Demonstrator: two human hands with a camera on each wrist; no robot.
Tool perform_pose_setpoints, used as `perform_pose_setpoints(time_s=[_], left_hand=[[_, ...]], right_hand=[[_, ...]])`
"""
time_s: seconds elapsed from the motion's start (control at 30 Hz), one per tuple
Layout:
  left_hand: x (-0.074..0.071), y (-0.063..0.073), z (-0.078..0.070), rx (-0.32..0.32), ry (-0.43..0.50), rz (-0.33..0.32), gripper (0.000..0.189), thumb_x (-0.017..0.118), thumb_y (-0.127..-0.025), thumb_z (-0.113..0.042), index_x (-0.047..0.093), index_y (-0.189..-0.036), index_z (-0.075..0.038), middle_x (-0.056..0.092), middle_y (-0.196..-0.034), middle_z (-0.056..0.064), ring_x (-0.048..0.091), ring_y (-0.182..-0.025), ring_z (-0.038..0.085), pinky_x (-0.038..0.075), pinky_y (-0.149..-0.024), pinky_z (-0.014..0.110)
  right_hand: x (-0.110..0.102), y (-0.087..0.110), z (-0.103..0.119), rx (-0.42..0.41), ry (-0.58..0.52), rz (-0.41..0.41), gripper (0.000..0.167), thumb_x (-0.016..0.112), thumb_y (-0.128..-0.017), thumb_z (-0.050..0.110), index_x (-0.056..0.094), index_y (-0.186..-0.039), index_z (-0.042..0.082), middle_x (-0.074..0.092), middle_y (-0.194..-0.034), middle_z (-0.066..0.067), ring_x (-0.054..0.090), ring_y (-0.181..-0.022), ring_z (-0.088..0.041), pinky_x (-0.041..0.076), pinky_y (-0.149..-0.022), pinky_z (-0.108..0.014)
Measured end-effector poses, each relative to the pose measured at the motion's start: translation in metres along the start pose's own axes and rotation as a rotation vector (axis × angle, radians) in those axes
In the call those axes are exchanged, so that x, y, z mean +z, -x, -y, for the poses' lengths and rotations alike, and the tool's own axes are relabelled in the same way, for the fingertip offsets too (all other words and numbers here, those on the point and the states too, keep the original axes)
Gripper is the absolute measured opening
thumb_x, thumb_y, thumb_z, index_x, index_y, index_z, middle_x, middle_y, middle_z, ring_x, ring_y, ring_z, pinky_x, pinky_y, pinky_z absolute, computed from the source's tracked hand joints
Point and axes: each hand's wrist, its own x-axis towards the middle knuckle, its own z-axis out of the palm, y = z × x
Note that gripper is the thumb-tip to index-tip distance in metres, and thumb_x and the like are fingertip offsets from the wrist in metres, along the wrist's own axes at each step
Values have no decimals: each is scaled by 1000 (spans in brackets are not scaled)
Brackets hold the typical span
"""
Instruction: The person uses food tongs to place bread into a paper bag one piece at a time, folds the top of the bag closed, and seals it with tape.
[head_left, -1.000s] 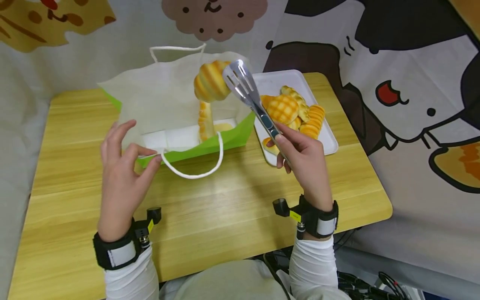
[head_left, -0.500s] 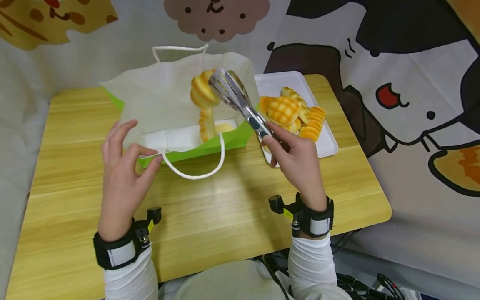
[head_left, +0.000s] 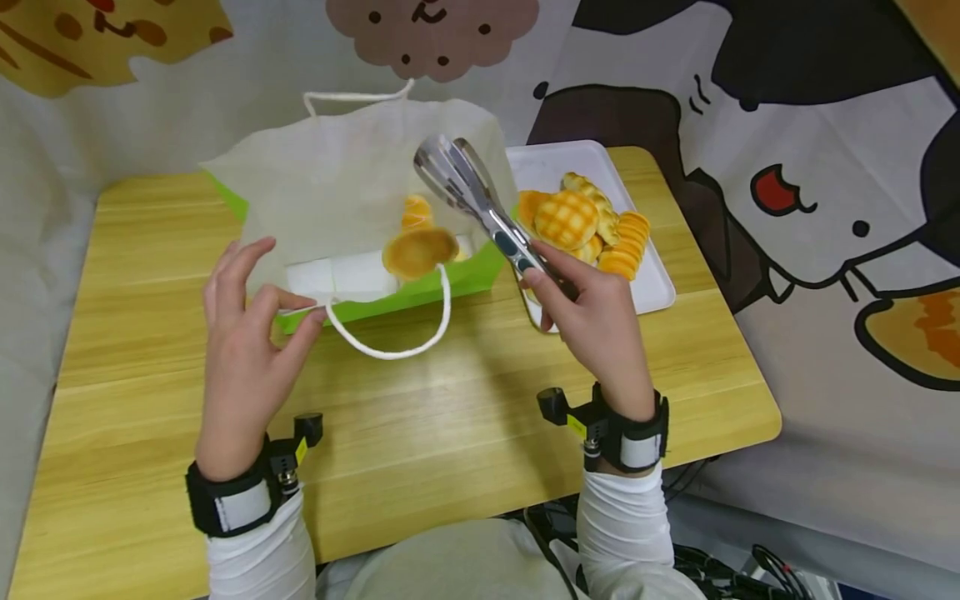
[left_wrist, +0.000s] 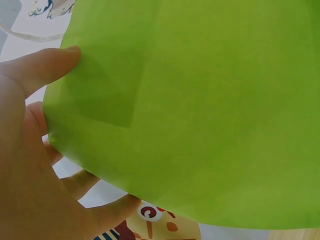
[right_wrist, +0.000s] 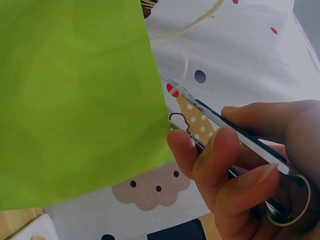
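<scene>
My left hand [head_left: 255,350] pinches the near left rim of a green paper bag [head_left: 472,275] with a pale inside, thumb outside and fingers over the edge. In the left wrist view the bag's green side [left_wrist: 190,110] fills most of the picture. My right hand [head_left: 592,317] grips metal food tongs [head_left: 480,196] above the bag's right part; their tips stand apart with nothing between them. A browned bread roll [head_left: 420,252] is inside the bag, overlapping a striped bread piece [head_left: 417,212]. The tongs' tips are hidden behind the bag in the right wrist view.
A white tray [head_left: 652,292] stands right of the bag, holding several breads, among them a round grid-patterned bun [head_left: 567,221] and a ridged roll [head_left: 626,246]. White rope handles [head_left: 390,357] hang over the bag's front and rise at its back. A cartoon-printed cloth [head_left: 630,67] hangs behind the table.
The tongs first moved left over the bag with the roll, then spread and let it go. The roll dropped into the bag. My left hand stayed at the rim.
</scene>
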Motion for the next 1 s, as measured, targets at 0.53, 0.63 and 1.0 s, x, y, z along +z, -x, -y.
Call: perform_pose_setpoints(time_s=[0.53, 0.63, 1.0], left_hand=[[0, 0, -1, 4, -16, 19, 16, 76, -84, -2, 63, -86, 6, 41, -153, 20, 21, -151, 36, 16, -124, 53], [1, 0, -2, -7, -1, 10, 15, 76, -83, -1, 63, -86, 5, 42, -152, 18, 22, -151, 36, 16, -124, 54], [3, 1, -3, -35, 31, -13, 15, 77, -80, 3, 63, -84, 4, 44, -150, 17, 23, -150, 38, 16, -123, 56]], right_hand=[[0, 1, -5, 43, -26, -1, 39, 62, -99, 34, 65, -134, 16, 66, -73, -5, 55, -51, -16, 33, -39, -26], [-1, 2, -5, 42, -31, -2, 39, 62, -99, 34, 65, -134, 16, 66, -74, -6, 55, -52, -16, 34, -40, -26], [-4, 9, -13, 67, -260, -108, 35, 61, -100, 27, 64, -134, 20, 76, -96, -5, 59, -52, -14, 43, -41, -22]])
